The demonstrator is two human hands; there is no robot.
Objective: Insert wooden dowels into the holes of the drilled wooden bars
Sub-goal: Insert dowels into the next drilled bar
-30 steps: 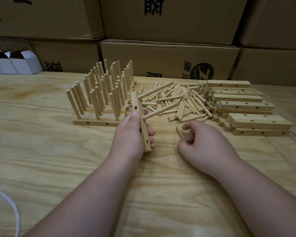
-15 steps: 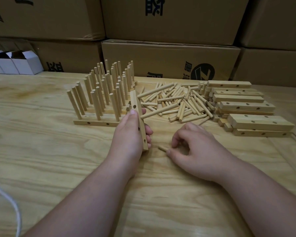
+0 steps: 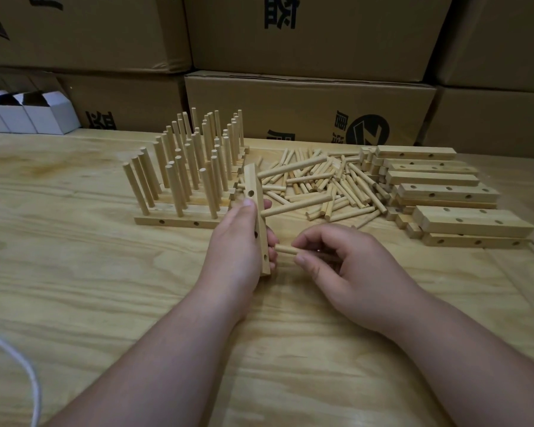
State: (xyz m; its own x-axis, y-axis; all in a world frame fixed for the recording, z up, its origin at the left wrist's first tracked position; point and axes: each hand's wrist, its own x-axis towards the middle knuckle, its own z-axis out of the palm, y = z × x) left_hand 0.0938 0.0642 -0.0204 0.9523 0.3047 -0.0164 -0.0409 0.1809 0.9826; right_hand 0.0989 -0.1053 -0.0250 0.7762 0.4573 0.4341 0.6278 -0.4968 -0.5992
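Wooden dowel (image 3: pixel 285 249) pinched in right grip (image 3: pixel 336 266), tip beside left-gripped bar (image 3: pixel 257 217).

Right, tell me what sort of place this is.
Likely a small workshop or packing room doing repetitive assembly. Printed cartons are stacked along the wall behind a plywood table, which holds a heap of loose dowels, drilled bars and finished bars set with upright dowels.

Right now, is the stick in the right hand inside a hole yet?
Not yet. The dowel is pinched, its tip just beside the bar, outside the holes.
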